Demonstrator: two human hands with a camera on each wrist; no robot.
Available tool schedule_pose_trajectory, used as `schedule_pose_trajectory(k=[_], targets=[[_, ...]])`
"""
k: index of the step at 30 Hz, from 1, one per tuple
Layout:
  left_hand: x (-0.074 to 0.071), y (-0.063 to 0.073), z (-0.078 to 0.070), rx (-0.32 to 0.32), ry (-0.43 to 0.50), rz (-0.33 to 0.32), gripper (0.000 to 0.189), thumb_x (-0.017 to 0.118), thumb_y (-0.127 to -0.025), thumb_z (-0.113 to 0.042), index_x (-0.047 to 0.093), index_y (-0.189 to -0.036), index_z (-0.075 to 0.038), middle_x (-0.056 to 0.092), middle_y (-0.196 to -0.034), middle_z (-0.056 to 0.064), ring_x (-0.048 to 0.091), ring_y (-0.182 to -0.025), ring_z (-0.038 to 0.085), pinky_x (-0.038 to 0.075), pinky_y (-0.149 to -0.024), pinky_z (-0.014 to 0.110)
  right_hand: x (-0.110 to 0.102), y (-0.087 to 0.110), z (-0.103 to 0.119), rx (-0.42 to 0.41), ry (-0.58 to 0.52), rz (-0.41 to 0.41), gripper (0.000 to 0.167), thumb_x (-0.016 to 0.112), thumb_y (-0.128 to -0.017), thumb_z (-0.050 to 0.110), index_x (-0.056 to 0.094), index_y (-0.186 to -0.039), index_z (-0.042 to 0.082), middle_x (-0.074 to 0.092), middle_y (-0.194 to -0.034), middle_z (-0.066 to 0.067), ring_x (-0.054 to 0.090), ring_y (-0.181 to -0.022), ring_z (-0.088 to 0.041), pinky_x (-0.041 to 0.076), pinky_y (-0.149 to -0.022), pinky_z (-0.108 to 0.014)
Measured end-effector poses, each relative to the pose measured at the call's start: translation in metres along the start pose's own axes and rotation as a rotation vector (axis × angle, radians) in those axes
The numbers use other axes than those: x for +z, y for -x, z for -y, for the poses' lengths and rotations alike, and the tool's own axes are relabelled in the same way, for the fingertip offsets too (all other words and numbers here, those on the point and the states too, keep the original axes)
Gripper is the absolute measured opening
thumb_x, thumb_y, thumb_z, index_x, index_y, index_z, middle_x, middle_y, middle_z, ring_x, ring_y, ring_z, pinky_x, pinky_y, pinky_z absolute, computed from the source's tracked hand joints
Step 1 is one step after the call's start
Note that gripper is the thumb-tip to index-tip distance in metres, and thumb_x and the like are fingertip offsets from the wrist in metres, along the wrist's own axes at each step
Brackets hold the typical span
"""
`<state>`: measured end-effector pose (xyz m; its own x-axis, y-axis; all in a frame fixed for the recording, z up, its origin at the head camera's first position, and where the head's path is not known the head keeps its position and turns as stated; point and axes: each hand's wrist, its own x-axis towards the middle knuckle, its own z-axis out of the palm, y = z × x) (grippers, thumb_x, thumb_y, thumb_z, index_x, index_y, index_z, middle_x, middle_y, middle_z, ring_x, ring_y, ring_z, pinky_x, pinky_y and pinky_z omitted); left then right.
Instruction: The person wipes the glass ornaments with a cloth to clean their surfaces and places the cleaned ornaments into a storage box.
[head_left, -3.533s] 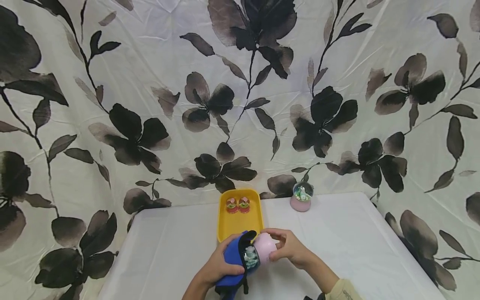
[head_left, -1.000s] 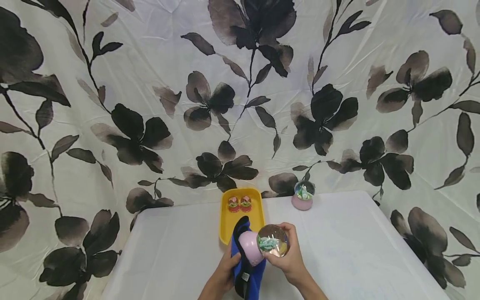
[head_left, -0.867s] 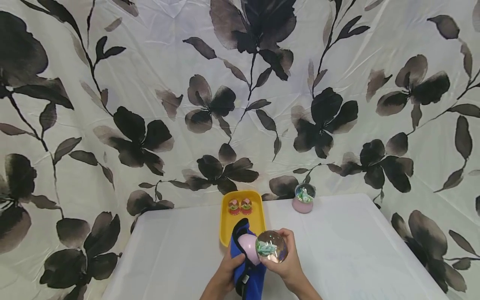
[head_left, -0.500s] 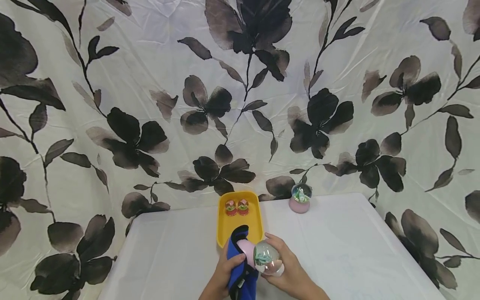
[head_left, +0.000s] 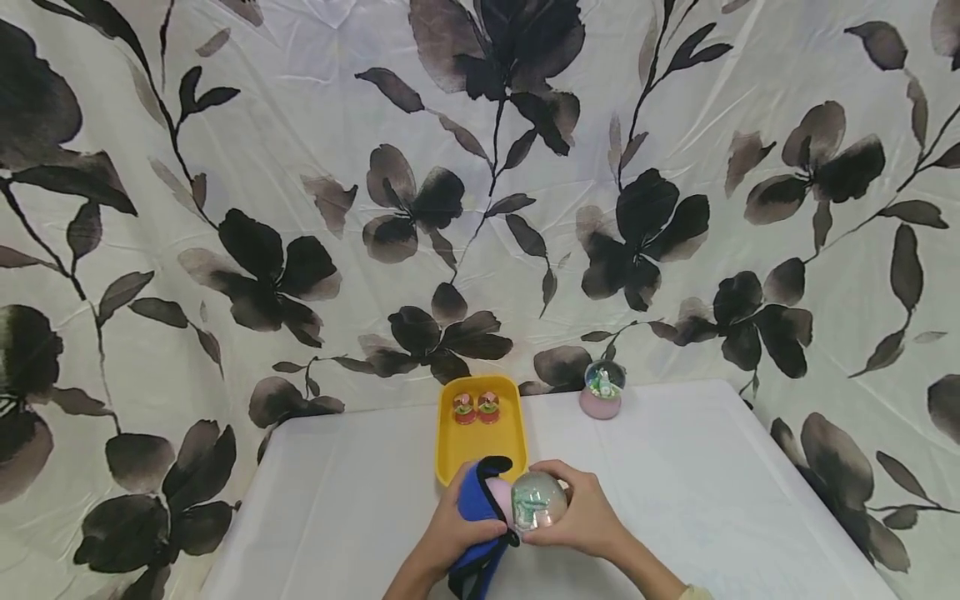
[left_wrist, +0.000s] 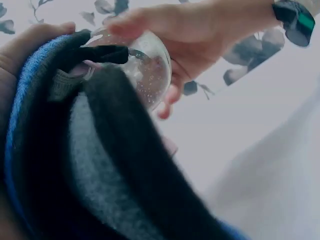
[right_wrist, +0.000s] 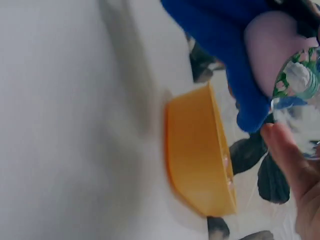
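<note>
A snow globe (head_left: 538,502) lies sideways between the two hands, its clear dome to the right and its pink base (right_wrist: 270,47) toward the left. My left hand (head_left: 448,533) grips a blue cloth (head_left: 476,498) with black edging, folded against the base. The cloth's grey inner side shows in the left wrist view. My right hand (head_left: 588,515) holds the dome, thumb below and fingers above. Green and white figures show through the glass in the right wrist view. Both hands are above the white table, in front of the yellow tray.
The yellow tray (head_left: 452,450) holds two small red-based globes (head_left: 465,410) near its far end. Another pink-based snow globe (head_left: 602,392) stands at the table's back edge, right of the tray. A floral curtain (head_left: 360,250) hangs behind the white table (head_left: 675,475).
Earlier the cloth was on the dome and the right hand held the base; the globe has since been turned end for end. Over the last half second, the hands and cloth have shifted slightly.
</note>
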<state>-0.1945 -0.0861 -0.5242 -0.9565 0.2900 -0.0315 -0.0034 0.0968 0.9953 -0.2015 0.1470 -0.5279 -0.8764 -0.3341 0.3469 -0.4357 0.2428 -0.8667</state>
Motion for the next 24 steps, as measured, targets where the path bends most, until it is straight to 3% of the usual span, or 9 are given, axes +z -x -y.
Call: schedule_pose_trajectory(k=[3, 5, 7, 10, 12, 15, 18, 24], targets=[[-0.005, 0.003, 0.001, 0.014, -0.041, 0.015, 0.081, 0.085, -0.072, -0.026, 0.041, -0.141, -0.026, 0.045, -0.133, 0.014, 0.048, -0.110, 0.034, 0.046, -0.086, 0.049, 0.003, -0.002, 0.006, 0.149, -0.091, 0.003, 0.056, 0.088, -0.069, 0.027, 0.063, -0.118, 0.012, 0.066, -0.109, -0.002, 0.062, -0.091, -0.021, 0.053, -0.074, -0.030], [-0.007, 0.006, 0.003, 0.047, -0.029, 0.022, 0.081, 0.085, -0.072, -0.024, 0.041, -0.140, -0.024, 0.046, -0.134, 0.014, 0.048, -0.110, 0.034, 0.046, -0.087, 0.049, 0.005, 0.000, 0.010, 0.163, -0.116, 0.025, 0.059, 0.086, -0.072, 0.025, 0.060, -0.124, 0.015, 0.065, -0.112, -0.002, 0.062, -0.095, -0.021, 0.053, -0.076, -0.029], [-0.010, 0.008, 0.006, 0.085, 0.044, 0.033, 0.079, 0.082, -0.073, -0.020, 0.041, -0.141, -0.021, 0.048, -0.132, 0.015, 0.049, -0.110, 0.034, 0.045, -0.087, 0.048, 0.006, 0.005, 0.013, 0.046, -0.059, 0.069, 0.071, 0.088, -0.071, 0.022, 0.053, -0.133, 0.016, 0.060, -0.123, -0.004, 0.060, -0.102, -0.023, 0.053, -0.075, -0.030], [-0.012, 0.011, 0.010, 0.127, 0.176, 0.077, 0.077, 0.075, -0.076, -0.018, 0.038, -0.144, -0.017, 0.050, -0.129, 0.016, 0.050, -0.110, 0.033, 0.044, -0.087, 0.046, 0.007, 0.008, 0.012, -0.258, 0.108, 0.090, 0.090, 0.091, -0.065, 0.018, 0.045, -0.141, 0.018, 0.050, -0.139, -0.004, 0.057, -0.116, -0.024, 0.053, -0.084, -0.033], [-0.012, 0.010, 0.012, 0.128, 0.237, 0.110, 0.077, 0.073, -0.077, -0.018, 0.036, -0.145, -0.016, 0.050, -0.128, 0.017, 0.050, -0.110, 0.033, 0.044, -0.087, 0.045, 0.005, 0.008, 0.007, -0.428, 0.181, 0.068, 0.092, 0.092, -0.061, 0.012, 0.045, -0.140, 0.011, 0.044, -0.143, -0.009, 0.053, -0.122, -0.028, 0.050, -0.091, -0.036], [-0.011, 0.010, 0.015, 0.107, 0.228, 0.146, 0.077, 0.074, -0.077, -0.019, 0.035, -0.144, -0.017, 0.050, -0.127, 0.017, 0.050, -0.109, 0.033, 0.045, -0.087, 0.045, 0.006, 0.008, 0.000, -0.493, 0.162, 0.038, 0.088, 0.094, -0.057, 0.012, 0.051, -0.134, 0.007, 0.052, -0.136, -0.010, 0.057, -0.116, -0.026, 0.049, -0.091, -0.035], [-0.009, 0.009, 0.017, 0.105, 0.160, 0.119, 0.080, 0.078, -0.076, -0.019, 0.036, -0.144, -0.019, 0.050, -0.128, 0.015, 0.051, -0.108, 0.032, 0.046, -0.087, 0.044, 0.007, 0.008, -0.005, -0.396, 0.050, 0.014, 0.086, 0.096, -0.055, 0.016, 0.054, -0.129, 0.005, 0.059, -0.126, -0.007, 0.061, -0.106, -0.022, 0.054, -0.081, -0.034], [-0.007, 0.006, 0.015, 0.164, -0.013, 0.048, 0.082, 0.087, -0.069, -0.018, 0.043, -0.138, -0.026, 0.046, -0.134, 0.012, 0.048, -0.113, 0.035, 0.046, -0.086, 0.049, 0.011, 0.013, -0.005, 0.024, -0.129, -0.022, 0.060, 0.088, -0.068, 0.017, 0.059, -0.120, 0.012, 0.066, -0.114, -0.003, 0.064, -0.090, -0.018, 0.055, -0.070, -0.032]])
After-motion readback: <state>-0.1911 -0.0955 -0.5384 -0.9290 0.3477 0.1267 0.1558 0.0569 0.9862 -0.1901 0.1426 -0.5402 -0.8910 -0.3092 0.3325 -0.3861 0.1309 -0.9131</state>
